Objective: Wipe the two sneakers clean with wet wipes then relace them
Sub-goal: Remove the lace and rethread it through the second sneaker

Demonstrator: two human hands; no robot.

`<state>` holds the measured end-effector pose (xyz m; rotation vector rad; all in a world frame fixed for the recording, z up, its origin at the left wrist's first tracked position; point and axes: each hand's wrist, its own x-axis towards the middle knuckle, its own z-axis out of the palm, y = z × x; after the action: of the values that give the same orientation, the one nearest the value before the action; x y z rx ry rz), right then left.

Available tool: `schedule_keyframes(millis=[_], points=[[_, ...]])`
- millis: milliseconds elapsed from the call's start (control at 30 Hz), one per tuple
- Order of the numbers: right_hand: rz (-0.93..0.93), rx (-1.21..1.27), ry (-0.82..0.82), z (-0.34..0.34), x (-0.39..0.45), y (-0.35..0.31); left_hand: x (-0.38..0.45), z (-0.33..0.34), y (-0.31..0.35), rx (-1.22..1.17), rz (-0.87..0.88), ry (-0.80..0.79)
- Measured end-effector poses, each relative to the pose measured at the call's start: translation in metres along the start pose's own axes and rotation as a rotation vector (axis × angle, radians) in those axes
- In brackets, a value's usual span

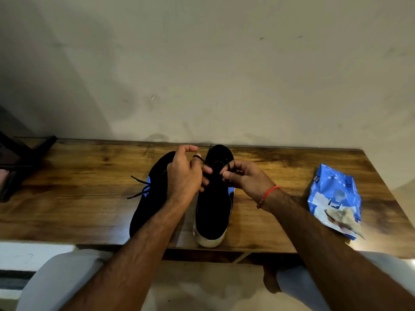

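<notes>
Head view: two black sneakers are being kept side by side, toes toward the near edge, on a wooden table (280,171) against a pale wall. The right sneaker (213,209) is being worked on where its lace (228,163) crosses near the far end of the shoe. The lace is being pinched by the left hand (184,176), fingers curled, with a loop of it being carried round one raised fingertip. Another part of the same lace is being held by the right hand (244,178) between thumb and curled fingers, probably so that tension is being kept while a knot or bow is being formed. A red thread (268,195) is being worn on the right wrist. The left sneaker (150,194) is being left alone, partly hidden by the left forearm, its lace ends trailing to the left. A blue wipes packet (334,198) is being kept well apart at the right, with a crumpled used wipe (343,217) on it, which suggests wiping is done and relacing is nearly finished.
</notes>
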<state>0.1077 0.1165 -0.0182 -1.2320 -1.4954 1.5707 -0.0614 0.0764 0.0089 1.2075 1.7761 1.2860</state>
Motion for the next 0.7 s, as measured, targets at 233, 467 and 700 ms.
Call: schedule_keyframes(millis=[233,467,700], points=[[0.031,-0.024,-0.03,0.0,-0.003,-0.002,0.012,-0.011,0.008,-0.014,0.184,0.057],[0.04,-0.026,-0.054,-0.001,-0.005,-0.004,0.033,-0.032,-0.025,0.45,-0.247,-0.186],[-0.033,0.056,0.003,0.01,-0.002,0.002,0.006,-0.007,-0.021,0.564,-0.32,-0.346]])
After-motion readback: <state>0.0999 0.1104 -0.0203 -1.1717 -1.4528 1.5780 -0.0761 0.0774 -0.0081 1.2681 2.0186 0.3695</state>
